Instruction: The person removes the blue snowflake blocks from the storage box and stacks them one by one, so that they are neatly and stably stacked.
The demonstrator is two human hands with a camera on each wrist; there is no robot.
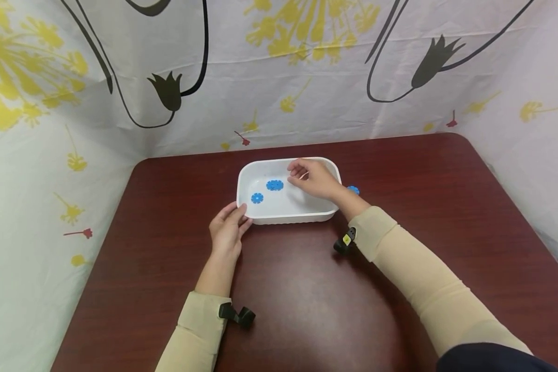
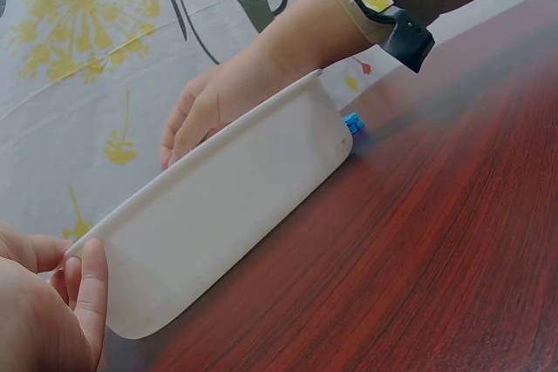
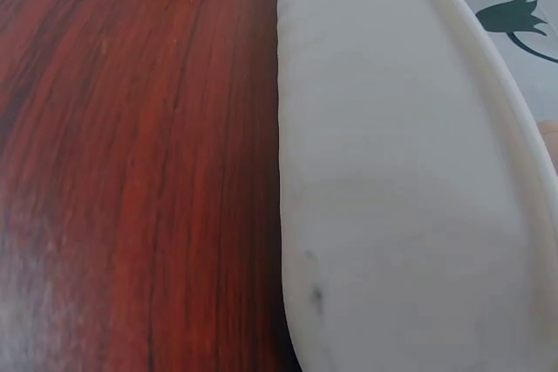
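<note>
A white plastic tray (image 1: 288,219) stands on the table, and my left hand (image 1: 226,231) pinches its rim at the near left corner, thumb over the edge. In the left wrist view, the left fingers (image 2: 91,289) lie against the tray's outer wall. My right hand (image 1: 313,178) hovers over the tray's right half with loosely bent fingers and nothing visible in them. Inside lie a blue snowflake-shaped disc (image 1: 257,198) and, farther in, a pair of joined or overlapping blue discs (image 1: 275,185). The right wrist view shows mostly the tray's outer wall (image 3: 392,145).
Another blue disc (image 1: 353,190) lies just beyond the tray's right end, partly behind the right wrist. The dark red wooden table (image 1: 302,289) extends around the tray. A patterned white cloth (image 1: 269,103) hangs behind the far edge and along both sides.
</note>
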